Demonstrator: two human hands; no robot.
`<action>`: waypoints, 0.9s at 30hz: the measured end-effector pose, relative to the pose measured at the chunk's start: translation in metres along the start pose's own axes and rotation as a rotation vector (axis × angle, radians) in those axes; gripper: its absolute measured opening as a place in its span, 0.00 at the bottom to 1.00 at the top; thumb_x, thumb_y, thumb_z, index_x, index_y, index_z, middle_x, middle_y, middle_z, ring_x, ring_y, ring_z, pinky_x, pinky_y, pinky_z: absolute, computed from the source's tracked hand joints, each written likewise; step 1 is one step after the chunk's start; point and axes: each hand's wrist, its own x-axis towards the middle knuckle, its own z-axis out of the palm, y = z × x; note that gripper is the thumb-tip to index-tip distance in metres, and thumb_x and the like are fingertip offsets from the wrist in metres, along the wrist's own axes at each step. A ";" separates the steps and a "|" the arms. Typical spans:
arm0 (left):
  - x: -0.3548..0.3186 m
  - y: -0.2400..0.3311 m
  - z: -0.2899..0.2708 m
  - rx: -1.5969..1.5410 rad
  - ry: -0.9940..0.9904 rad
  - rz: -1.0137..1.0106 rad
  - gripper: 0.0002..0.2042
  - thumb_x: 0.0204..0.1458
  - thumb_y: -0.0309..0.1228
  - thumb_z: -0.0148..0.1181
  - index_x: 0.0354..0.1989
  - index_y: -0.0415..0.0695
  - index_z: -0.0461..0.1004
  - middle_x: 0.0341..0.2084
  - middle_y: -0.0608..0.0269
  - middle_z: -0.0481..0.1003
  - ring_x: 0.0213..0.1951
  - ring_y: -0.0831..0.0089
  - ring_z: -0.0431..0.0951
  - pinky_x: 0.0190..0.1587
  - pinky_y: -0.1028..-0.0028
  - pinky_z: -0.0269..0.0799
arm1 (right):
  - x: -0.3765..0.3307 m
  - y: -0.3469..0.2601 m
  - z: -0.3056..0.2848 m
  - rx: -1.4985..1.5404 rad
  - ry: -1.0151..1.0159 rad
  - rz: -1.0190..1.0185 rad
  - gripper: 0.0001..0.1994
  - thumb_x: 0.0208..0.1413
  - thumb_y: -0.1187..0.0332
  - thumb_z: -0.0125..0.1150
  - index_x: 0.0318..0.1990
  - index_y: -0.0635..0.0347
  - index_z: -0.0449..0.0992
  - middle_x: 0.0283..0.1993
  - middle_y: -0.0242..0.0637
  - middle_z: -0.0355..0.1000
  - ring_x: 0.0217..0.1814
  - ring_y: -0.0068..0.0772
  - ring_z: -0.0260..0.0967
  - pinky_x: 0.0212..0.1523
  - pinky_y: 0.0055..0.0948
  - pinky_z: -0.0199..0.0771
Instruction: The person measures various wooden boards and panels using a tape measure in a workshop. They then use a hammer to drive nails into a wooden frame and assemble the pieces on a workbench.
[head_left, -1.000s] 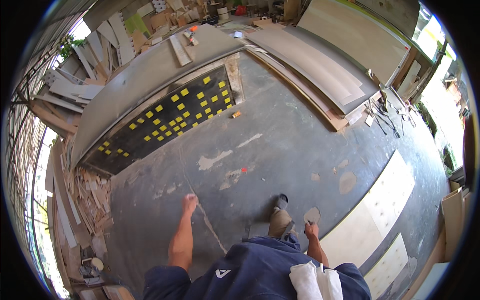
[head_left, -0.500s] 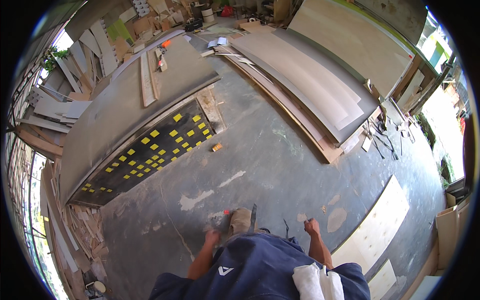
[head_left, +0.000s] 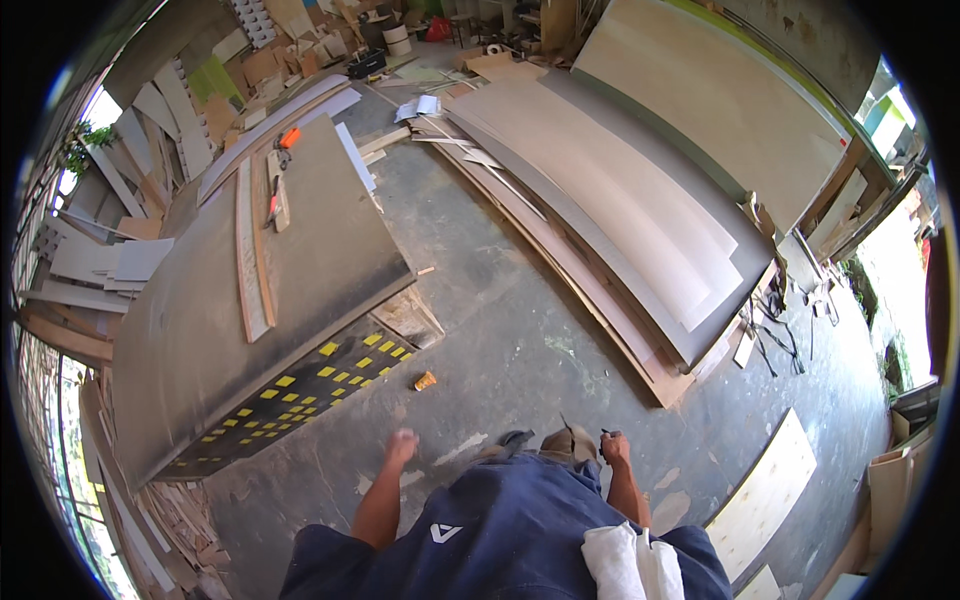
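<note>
My left hand (head_left: pixel 402 447) hangs in front of me over the concrete floor (head_left: pixel 520 340). It is blurred, its fingers look curled, and I see nothing in it. My right hand (head_left: pixel 613 448) is a closed fist beside my raised knee, with a small dark object sticking out of its top. A small orange object (head_left: pixel 425 380) lies on the floor ahead of my left hand. Next to it is a black panel with yellow squares (head_left: pixel 300 395). A white cloth (head_left: pixel 625 560) hangs at my waist.
A large grey board (head_left: pixel 320 270) lies on the left with long wooden strips (head_left: pixel 250 260) and an orange tool (head_left: pixel 288 138) on it. Stacked plywood sheets (head_left: pixel 600 210) run along the right. A pale board (head_left: pixel 765 495) lies on the floor at lower right. Offcuts line the left wall.
My left hand has come up off the floor, and the thin line it touched is out of view. The view has shifted forward, so the grey board and black panel are nearer.
</note>
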 end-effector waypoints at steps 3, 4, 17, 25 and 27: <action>0.076 0.197 -0.017 -0.073 0.095 0.333 0.17 0.54 0.35 0.66 0.48 0.36 0.78 0.28 0.59 0.82 0.30 0.71 0.81 0.39 0.68 0.77 | 0.039 -0.051 -0.017 -0.059 -0.047 0.099 0.20 0.57 0.58 0.58 0.45 0.70 0.80 0.31 0.52 0.80 0.32 0.44 0.81 0.34 0.41 0.81; 0.104 0.237 -0.026 -0.102 0.091 0.408 0.16 0.55 0.33 0.64 0.49 0.36 0.77 0.30 0.58 0.81 0.32 0.72 0.81 0.40 0.70 0.76 | 0.052 -0.078 -0.022 -0.101 -0.078 0.102 0.21 0.56 0.58 0.58 0.45 0.70 0.80 0.31 0.52 0.80 0.33 0.45 0.81 0.35 0.41 0.81; 0.279 0.529 -0.086 -0.377 0.632 0.505 0.12 0.58 0.27 0.61 0.49 0.36 0.76 0.37 0.56 0.80 0.39 0.69 0.79 0.45 0.70 0.75 | 0.339 -0.401 -0.105 -0.506 -0.201 0.112 0.23 0.55 0.58 0.55 0.50 0.67 0.81 0.54 0.57 0.77 0.59 0.54 0.75 0.60 0.47 0.73; 0.362 0.537 -0.119 -0.299 1.056 0.254 0.10 0.54 0.22 0.58 0.44 0.37 0.79 0.33 0.55 0.80 0.36 0.66 0.81 0.42 0.67 0.76 | 0.577 -0.677 -0.036 -0.561 -0.075 -0.401 0.24 0.59 0.54 0.50 0.49 0.69 0.77 0.44 0.59 0.79 0.45 0.57 0.80 0.44 0.50 0.81; 0.396 0.516 -0.133 -0.294 1.151 0.200 0.10 0.53 0.23 0.58 0.43 0.37 0.79 0.33 0.54 0.80 0.36 0.64 0.81 0.41 0.67 0.76 | 0.586 -0.761 0.008 -0.596 -0.090 -0.449 0.23 0.59 0.54 0.50 0.47 0.68 0.78 0.46 0.59 0.78 0.46 0.57 0.79 0.43 0.49 0.81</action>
